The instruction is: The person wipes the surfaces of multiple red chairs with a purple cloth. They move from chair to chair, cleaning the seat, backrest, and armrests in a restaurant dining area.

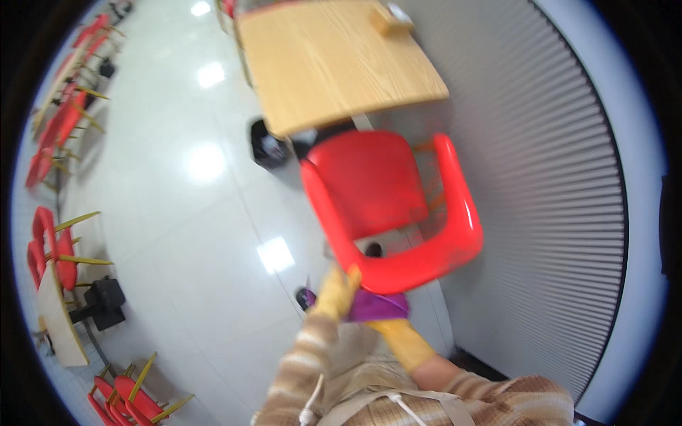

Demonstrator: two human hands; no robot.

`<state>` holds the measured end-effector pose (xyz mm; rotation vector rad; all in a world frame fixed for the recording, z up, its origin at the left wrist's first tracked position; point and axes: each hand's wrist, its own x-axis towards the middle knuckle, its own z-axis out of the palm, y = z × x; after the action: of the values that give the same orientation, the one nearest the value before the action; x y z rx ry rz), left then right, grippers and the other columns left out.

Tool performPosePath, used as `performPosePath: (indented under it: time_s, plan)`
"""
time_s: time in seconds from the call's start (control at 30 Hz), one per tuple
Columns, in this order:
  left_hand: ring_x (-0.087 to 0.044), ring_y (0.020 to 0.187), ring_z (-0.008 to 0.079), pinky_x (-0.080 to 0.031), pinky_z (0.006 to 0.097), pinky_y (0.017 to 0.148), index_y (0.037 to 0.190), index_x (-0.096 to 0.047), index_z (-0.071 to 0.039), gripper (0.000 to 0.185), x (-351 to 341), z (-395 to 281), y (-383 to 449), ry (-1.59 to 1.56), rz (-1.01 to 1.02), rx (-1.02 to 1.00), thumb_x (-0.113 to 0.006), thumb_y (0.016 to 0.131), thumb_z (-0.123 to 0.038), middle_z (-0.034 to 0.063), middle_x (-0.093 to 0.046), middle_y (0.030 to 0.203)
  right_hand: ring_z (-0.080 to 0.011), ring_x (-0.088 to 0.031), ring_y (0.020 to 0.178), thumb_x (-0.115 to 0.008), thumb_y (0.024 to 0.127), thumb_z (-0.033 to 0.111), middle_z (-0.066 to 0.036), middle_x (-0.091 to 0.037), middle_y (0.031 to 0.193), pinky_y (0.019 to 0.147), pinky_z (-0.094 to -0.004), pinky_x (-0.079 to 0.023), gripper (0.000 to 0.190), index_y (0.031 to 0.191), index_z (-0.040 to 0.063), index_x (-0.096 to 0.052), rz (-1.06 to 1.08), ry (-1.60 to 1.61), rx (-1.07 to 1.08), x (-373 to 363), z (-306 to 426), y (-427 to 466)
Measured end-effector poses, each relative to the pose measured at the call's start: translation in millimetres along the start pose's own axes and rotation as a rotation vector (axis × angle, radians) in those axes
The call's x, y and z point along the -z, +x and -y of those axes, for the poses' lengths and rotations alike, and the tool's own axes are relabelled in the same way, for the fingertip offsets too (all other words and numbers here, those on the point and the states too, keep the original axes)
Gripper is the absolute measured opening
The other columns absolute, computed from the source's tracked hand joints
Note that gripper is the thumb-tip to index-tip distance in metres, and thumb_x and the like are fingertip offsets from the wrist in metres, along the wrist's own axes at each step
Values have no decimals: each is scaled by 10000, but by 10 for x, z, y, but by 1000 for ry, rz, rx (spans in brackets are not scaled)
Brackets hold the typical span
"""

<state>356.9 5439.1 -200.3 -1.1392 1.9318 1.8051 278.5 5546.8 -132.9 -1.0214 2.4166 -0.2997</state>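
A red chair (373,181) with a curved armrest and backrest stands in front of me, its seat towards the wooden table (341,58). My left hand (337,293), in a yellow rubber glove, has its fingers at the near left part of the chair's red rail. A purple cloth (375,306) lies against the near edge of that rail. My right hand (391,330), also in a yellow glove, is at the cloth, its fingers hidden beneath or behind it; its grip cannot be made out.
A black bin (268,145) stands on the floor by the table's near left corner. A wooden box (390,22) sits on the table's far right. A ribbed grey wall (538,186) runs along the right. More red chairs (66,255) and a table (61,319) stand at the left.
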Motion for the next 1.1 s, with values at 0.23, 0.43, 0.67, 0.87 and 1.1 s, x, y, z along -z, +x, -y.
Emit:
performPosePath:
  time_s: [0.23, 0.43, 0.67, 0.87, 1.1]
  plan:
    - [-624, 1322, 359, -465, 402, 1122, 1428, -625, -2, 670, 1178, 1502, -2383, -235, -136, 210, -600, 1029, -540, 222, -685, 1381, -293, -726, 1031, -535, 1030, 174, -170, -746, 1100, 931, -452, -565, 264, 1029, -14, -721, -150, 675, 364, 1420, 806, -401]
    - [-619, 1299, 221, -451, 359, 1125, 1426, -641, -53, 610, 2055, 1221, -3395, -488, -700, 281, -598, 1041, -526, 117, -699, 1367, -302, -654, 1192, -494, 1075, 218, -179, -681, 1292, 1033, -471, -519, 310, 1220, 15, -678, 379, 1577, 262, 1530, 2102, -342]
    - [-624, 1284, 212, -471, 364, 1086, 1436, -620, -79, 586, 2522, 2090, -3401, -694, -710, 249, -617, 1029, -500, 106, -696, 1368, -366, -589, 1322, -493, 1067, 469, -135, -629, 1426, 1123, -558, -428, 500, 1385, 100, -603, 1064, 1852, 707, 1468, 4399, 3]
    - [-653, 1267, 361, -478, 427, 1098, 1440, -606, 0, 779, 2545, 2569, -4023, -522, -1023, 654, -566, 960, -613, 196, -716, 1314, -252, -573, 1285, -553, 1091, 340, -143, -588, 1418, 1187, -392, -414, 381, 1352, 65, -590, 1331, 1782, 875, 1184, 5671, 300]
    - [-607, 1331, 376, -463, 438, 1128, 1483, -560, -5, 804, 1871, 3073, -4888, -992, -1209, 901, -568, 954, -611, 203, -660, 1414, -202, -645, 1015, -502, 1108, 147, -114, -693, 1192, 951, -310, -512, 276, 1344, 27, -581, 1300, 1351, 585, 472, 7065, -83]
